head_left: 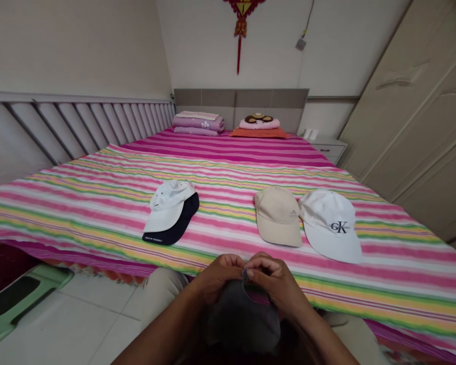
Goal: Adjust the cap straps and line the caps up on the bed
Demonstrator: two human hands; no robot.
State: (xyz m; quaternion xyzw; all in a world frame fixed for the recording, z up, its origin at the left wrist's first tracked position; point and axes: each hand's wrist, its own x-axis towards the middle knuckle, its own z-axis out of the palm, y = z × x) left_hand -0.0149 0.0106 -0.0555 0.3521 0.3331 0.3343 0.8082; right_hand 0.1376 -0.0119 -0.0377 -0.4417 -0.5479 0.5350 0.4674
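Observation:
A dark cap (243,322) is held low over my lap, its lower part deep in shadow. My left hand (221,274) is closed, pinching the cap's edge at the top. My right hand (275,281) pinches close beside it, the fingertips of both hands nearly meeting. A small bluish bit shows between them, next to an arched gap in the cap. Beyond my hands, on the striped bedsheet (228,218), lie a white cap with a navy brim (171,208), a beige cap (277,215) and a white cap with dark letters (330,223). The two at right touch.
Folded purple bedding (198,124) and a pink-and-orange stack (259,129) lie by the headboard (269,104). A metal rail (99,121) runs along the left. A green stool (34,294) stands at lower left, a nightstand (329,148) and wardrobe (414,116) at right.

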